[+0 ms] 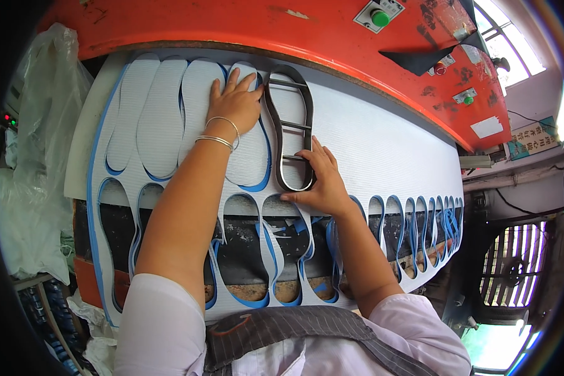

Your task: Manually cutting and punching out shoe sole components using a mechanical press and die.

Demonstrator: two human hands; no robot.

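Your left hand (234,100) lay flat and spread on the white sheet (382,144), fingers fanned over a cut sole shape (197,106) near the far edge — a hold that looked meant to keep the foam from creeping. Your right hand (323,182) rested beside the black die (290,128), fingers together and laid against its lower end, thumb stretched along the sheet; it pinched nothing, only steadied the frame. The die sat on uncut sheet just right of the last sole outline, nested close, which I judge saved material. It lay under the lip of the orange press (282,31), whose green button (380,17) showed at the top. Nearer you, a row of sole-shaped holes (241,241) with blue edges ran along the sheet — the spent part, hanging toward your apron (307,329). A plastic bag (41,125) stood at your left.
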